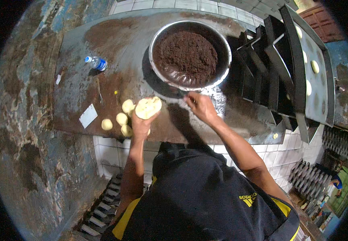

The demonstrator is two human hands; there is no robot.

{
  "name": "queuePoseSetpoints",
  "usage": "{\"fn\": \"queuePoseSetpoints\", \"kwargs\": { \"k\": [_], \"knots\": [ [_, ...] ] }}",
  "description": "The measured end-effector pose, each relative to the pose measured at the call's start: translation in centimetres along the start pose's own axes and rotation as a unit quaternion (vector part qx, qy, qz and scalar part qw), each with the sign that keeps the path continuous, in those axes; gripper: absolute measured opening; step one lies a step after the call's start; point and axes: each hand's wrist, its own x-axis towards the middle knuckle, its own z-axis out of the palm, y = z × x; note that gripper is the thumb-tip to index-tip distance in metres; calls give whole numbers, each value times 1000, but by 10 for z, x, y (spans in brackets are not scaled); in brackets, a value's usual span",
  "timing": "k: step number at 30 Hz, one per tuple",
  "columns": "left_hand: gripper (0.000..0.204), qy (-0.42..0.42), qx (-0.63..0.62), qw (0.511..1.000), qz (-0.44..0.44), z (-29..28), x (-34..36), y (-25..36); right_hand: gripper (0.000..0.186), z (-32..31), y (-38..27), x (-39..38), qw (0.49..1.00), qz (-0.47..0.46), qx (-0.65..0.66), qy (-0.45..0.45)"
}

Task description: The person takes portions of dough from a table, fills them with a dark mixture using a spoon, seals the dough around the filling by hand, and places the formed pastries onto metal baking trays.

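Note:
My left hand (141,125) is closed around a pale, flattened piece of dough (148,107), held up above the table edge. Beside it, several round dough balls (122,119) lie on the worn metal table, one (106,124) a little apart to the left. My right hand (200,107) has its fingers curled, just in front of the near rim of a large metal bowl (153,68). Whatever those fingers hold, if anything, I cannot make out. Dark brown crumbly filling (188,54) is heaped in the bowl, with a smoothed hollow on its near side.
To the right stands a leaning stack of dark metal trays (262,68); the outermost tray (318,96) carries several pale dough pieces. A plastic water bottle (97,63) lies at the table's far left. Nearer, there is a flat white rectangular piece (88,116). A stained wall (25,120) borders the left side.

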Motion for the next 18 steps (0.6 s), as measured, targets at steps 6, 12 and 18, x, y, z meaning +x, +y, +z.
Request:
{"fn": "queuePoseSetpoints", "kwargs": {
  "k": [6,12,18],
  "knots": [
    [51,-41,67,995,68,-11,87,13,22,1,36,131,977,26,-212,8],
    [55,-17,57,997,43,-22,120,10,15,55,84,162,990,104,-48,-85],
    [56,5,117,992,52,-17,136,5,22,-23,28,152,731,347,538,-236]
  ]
}}
